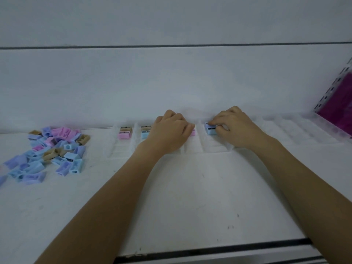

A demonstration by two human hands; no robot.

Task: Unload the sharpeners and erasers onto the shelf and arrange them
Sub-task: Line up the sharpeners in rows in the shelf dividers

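A clear plastic divider tray (213,147) with narrow lanes lies along the back of the white shelf (171,197). In its left lanes sit a tan and a pink sharpener (124,134) and a tan and a blue sharpener (145,133). My left hand (169,133) lies curled over the middle lanes, with a pink sharpener (193,132) peeking out at its fingertips. My right hand (233,126) pinches a blue sharpener (210,129) at the back of the lane to the right. A loose pile of sharpeners (49,151) in blue, purple, pink and tan lies at the far left.
More clear lanes of the tray (289,130) stretch to the right. A perforated metal upright (332,88) with a magenta panel (341,103) stands at the far right. The shelf's front edge (209,251) runs along the bottom, and a white back wall (171,82) rises behind.
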